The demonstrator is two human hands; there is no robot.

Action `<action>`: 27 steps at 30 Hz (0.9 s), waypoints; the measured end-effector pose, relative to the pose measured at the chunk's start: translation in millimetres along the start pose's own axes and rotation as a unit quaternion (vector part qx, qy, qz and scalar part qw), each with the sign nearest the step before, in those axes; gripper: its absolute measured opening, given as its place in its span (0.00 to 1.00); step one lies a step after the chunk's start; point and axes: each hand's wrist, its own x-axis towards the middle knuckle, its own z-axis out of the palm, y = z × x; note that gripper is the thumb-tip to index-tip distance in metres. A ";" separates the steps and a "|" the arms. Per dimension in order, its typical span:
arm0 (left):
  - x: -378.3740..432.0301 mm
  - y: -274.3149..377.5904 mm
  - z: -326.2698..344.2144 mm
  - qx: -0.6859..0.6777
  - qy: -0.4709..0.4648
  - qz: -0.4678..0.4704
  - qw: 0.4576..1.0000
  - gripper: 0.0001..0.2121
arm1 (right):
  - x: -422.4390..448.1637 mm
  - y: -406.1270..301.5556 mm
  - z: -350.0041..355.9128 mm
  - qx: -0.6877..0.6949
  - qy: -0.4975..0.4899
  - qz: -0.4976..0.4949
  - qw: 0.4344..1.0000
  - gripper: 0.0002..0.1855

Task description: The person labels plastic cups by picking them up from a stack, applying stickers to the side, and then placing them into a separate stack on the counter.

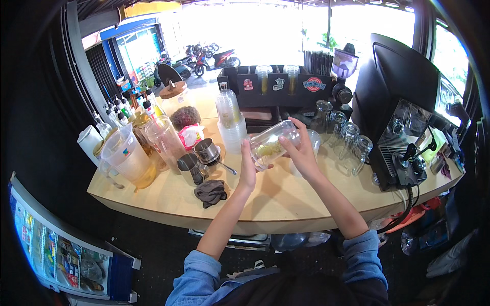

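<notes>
Between my two hands a clear plastic cup lies tilted on its side above the counter, with pale green matter or print showing in its lower part. My left hand holds its left end, fingers under it. My right hand grips the other end, with the thumb along its side. Just behind stands a tall stack of clear plastic cups. Another clear cup is on the counter, partly hidden by my right hand. A crumpled dark cloth lies to the left, beside a metal pitcher.
On the left stand a measuring jug of amber liquid, a tall clear pitcher and pump bottles. A small metal cup and a spoon are nearer. Upturned glass mugs and an espresso machine occupy the right, a black organizer the back.
</notes>
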 end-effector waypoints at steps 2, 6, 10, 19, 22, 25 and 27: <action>-0.2 -1.1 0.8 0.002 -0.003 0.016 1.000 0.34 | 0.0 -1.8 -0.8 -0.008 -0.001 0.030 1.000 0.31; 2.3 -4.3 -1.1 0.005 -0.003 0.028 1.000 0.34 | 0.0 -0.1 1.4 0.005 0.001 0.048 0.999 0.32; 4.2 -7.8 2.3 0.025 0.024 0.021 0.999 0.34 | -2.3 2.3 -0.4 0.006 -0.006 0.062 0.998 0.33; 15.7 -4.8 -9.5 -0.003 0.016 0.042 0.999 0.28 | 13.8 4.6 -10.2 -0.122 -0.032 0.031 0.991 0.33; 27.1 -17.3 -17.4 0.011 0.018 0.076 0.997 0.27 | 25.3 7.2 -10.1 -0.195 -0.065 -0.044 0.978 0.32; 43.0 -10.6 -24.1 0.082 0.039 0.117 0.989 0.27 | 46.8 -0.8 -10.3 -0.164 -0.082 -0.047 0.982 0.32; 54.4 6.7 -19.3 0.143 0.052 0.174 0.973 0.28 | 76.6 -8.0 -23.7 -0.186 -0.076 -0.121 0.972 0.33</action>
